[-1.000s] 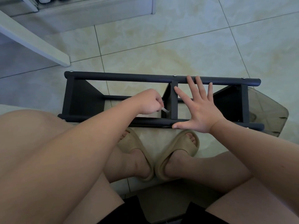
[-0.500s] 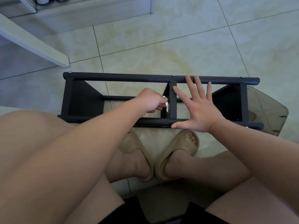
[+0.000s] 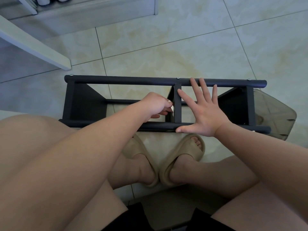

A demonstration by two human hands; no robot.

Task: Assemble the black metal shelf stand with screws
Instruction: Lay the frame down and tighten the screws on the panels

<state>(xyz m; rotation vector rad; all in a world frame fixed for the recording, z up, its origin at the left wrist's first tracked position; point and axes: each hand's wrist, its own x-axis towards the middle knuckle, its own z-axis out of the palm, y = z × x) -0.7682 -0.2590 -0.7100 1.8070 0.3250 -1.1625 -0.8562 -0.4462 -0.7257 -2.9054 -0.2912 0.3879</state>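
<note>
Stand: the black shelf stand (image 3: 83,104) is lying on its side on the tile floor (image 3: 166,47), right in front of my feet, long rails running left to right.
Edges: far rail (image 3: 133,80) has three screw heads (image 3: 177,78) showing on top. The near rail (image 3: 158,126) sits just past the toes of my sandals (image 3: 188,150).
Right hand: my right hand (image 3: 205,112) is flat and spread wide, thumb on the near rail, fingertips up on the far rail, index against the middle crossbar (image 3: 178,104).
Left hand: my left hand (image 3: 156,105) is curled in on the left side of that crossbar. There's a pale speck at the fingertips, but honestly I can't tell if it's holding anything.
Room: bare tile stretches beyond the far rail. The white board (image 3: 33,42) at far left is well apart from the stand's left end.
Tight spot: the right end is up against a smoky plastic piece (image 3: 275,117).
</note>
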